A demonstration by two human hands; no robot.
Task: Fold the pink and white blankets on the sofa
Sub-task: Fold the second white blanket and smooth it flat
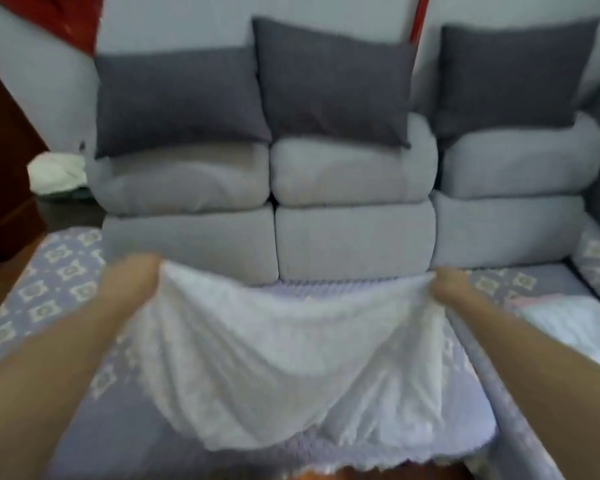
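Blurrily, both arms reach over the sofa (354, 237) seat: the left hand (132, 275) grips one upper corner of the white blanket (291, 358) and the right hand (447, 284) grips the other, fingers apparently bunched into the cloth. It sags between them, its lower part hanging toward the seat's front edge. A folded, partly pink cloth (568, 323), perhaps the other blanket, lies near the seat's right end.

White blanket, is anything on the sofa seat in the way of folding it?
Nothing visible is. The left hand and right hand hold the white blanket over bare patterned seat cover. Another folded cloth lies off to the right.
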